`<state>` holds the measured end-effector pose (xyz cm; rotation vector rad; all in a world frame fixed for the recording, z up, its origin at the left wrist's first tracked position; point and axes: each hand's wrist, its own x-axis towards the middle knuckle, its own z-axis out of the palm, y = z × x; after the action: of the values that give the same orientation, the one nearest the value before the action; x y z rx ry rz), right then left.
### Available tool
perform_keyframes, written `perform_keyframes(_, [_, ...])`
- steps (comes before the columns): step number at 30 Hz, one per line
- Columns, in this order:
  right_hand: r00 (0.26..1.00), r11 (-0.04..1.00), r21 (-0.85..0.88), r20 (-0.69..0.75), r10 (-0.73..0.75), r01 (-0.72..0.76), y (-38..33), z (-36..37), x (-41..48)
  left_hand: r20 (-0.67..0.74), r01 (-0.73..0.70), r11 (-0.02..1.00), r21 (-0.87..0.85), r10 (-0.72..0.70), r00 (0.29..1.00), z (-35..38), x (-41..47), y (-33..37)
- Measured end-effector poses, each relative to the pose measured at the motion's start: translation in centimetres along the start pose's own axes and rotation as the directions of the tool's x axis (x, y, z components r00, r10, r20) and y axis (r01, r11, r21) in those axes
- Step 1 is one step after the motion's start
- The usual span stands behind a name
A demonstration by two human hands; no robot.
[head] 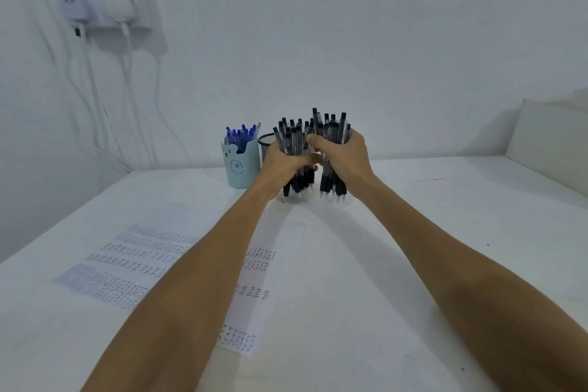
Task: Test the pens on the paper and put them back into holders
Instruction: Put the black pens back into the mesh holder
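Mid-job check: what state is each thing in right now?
Left hand: grips a black pen bundle, tips down.
Right hand: grips a second black pen bundle, tips down.
Blue holder: upright, full of blue pens.
Mesh holder: upright, no pens sticking out.
Paper: flat, already marked.

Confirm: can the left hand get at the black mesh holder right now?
Probably yes for reach: the mesh holder sits just behind the left hand, nothing between. But its grip is full of black pens.

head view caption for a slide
Left hand and right hand each grip black pens beside a blue holder.
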<state>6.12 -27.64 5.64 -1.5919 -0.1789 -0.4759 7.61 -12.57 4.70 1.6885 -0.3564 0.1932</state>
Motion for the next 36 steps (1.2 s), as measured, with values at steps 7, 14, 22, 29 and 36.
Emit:
perform_keyframes(7, [0.994,0.983,0.151,0.012,0.105,-0.105,0.1,-0.6,-0.2,-0.081,0.083,0.996,0.026,-0.081,0.993,0.3,0.1,-0.6])
perform_keyframes(14, [0.983,0.921,0.389,-0.163,0.089,-0.019,-3.8,0.2,6.1,-0.309,-0.042,0.997,-0.070,0.018,0.951,-2.1,4.5,5.9])
perform_keyframes(22, [0.967,0.910,0.353,-0.045,0.249,-0.218,-2.9,4.7,10.5,-0.557,-0.065,0.998,-0.024,0.041,0.829,-2.8,9.3,6.9])
perform_keyframes(29, [0.935,0.701,0.713,-0.256,0.244,0.012,-2.9,6.8,12.1,-0.689,-0.208,0.968,-0.138,0.057,0.722,-2.4,10.8,6.2])
perform_keyframes(36, [0.948,0.883,0.462,-0.237,0.210,-0.080,0.3,9.1,11.6,-0.692,-0.205,0.967,-0.152,0.044,0.720,-1.5,11.7,4.9])
